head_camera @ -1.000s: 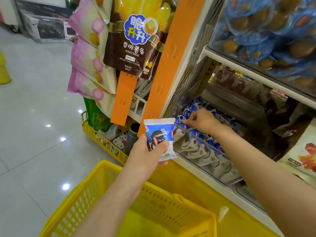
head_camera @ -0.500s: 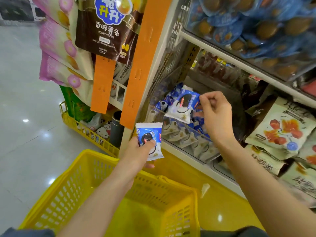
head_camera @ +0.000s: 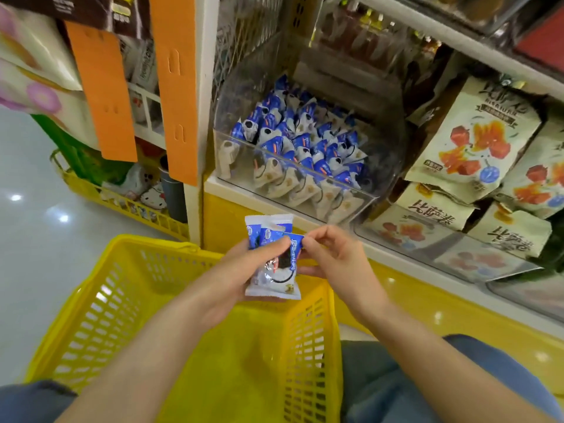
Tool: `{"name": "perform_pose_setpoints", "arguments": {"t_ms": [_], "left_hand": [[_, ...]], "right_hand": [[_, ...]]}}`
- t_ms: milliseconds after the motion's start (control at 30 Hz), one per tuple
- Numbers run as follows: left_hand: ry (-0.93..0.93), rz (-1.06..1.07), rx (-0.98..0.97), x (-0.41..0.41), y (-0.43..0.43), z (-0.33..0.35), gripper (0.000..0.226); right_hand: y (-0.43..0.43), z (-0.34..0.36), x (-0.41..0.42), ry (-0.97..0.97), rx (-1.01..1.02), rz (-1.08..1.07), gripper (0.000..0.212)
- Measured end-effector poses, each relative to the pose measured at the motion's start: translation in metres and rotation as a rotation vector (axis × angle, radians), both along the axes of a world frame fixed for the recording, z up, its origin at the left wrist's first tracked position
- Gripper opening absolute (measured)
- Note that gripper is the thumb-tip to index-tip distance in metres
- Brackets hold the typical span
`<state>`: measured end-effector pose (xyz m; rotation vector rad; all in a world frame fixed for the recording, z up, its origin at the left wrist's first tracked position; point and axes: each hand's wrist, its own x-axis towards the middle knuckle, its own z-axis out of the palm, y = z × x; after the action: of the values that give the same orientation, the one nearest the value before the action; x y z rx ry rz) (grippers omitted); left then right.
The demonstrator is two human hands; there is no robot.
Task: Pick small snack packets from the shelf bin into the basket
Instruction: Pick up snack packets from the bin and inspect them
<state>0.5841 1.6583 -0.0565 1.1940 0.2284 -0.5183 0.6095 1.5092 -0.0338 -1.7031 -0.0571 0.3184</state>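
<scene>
Shelf (head_camera: pixel 220 186) carries clear bin (head_camera: pixel 234 117) (packets (head_camera: pixel 305 138) inside).

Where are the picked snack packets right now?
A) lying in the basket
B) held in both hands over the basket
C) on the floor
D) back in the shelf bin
B: the left hand grips the blue-and-white packets and the right hand pinches the front one's top corner, above the yellow basket.

Few small blue-and-white snack packets (head_camera: pixel 272 261), overlapped, roughly upright, held just above far rim of yellow slatted basket (head_camera: pixel 91 285). Many more of the same piled in clear shelf bin (head_camera: pixel 390 148) behind, mostly on end.
</scene>
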Motion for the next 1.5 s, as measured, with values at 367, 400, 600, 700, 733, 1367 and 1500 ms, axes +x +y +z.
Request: {"name": "perform_pose_setpoints", "arguments": {"t_ms": [367, 400, 600, 700, 733, 1367, 1500], "left_hand": [[-0.074, -0.163, 0.164, -0.001, 0.002, -0.010, 0.051], [-0.083, -0.175, 0.172, -0.001, 0.002, -0.010, 0.051], [-0.111, -0.157, 0.151, 0.007, 0.004, -0.004, 0.042], [-0.142, -0.181, 0.166, 0.009, 0.012, 0.002, 0.046], [-0.156, -0.183, 0.166, 0.010, 0.014, 0.004, 0.047], [-0.124, 0.419, 0.177, 0.036, 0.051, 0.009, 0.031], [-0.120, 0.433, 0.143, 0.039, 0.051, 0.008, 0.029]], "right_hand": [[-0.013, -0.006, 0.007, 0.314, -0.145, 0.118, 0.027], [-0.014, -0.006, 0.007, 0.308, -0.136, 0.120, 0.024], [-0.014, -0.001, 0.013, 0.099, -0.058, -0.013, 0.012], [-0.013, 0.005, 0.016, 0.127, -0.106, 0.116, 0.017], [-0.011, 0.008, 0.018, 0.126, -0.126, 0.146, 0.017], [0.095, 0.082, 0.149, -0.303, -0.928, 0.059, 0.038], [0.102, 0.076, 0.152, -0.245, -1.086, 0.253, 0.059]]}}
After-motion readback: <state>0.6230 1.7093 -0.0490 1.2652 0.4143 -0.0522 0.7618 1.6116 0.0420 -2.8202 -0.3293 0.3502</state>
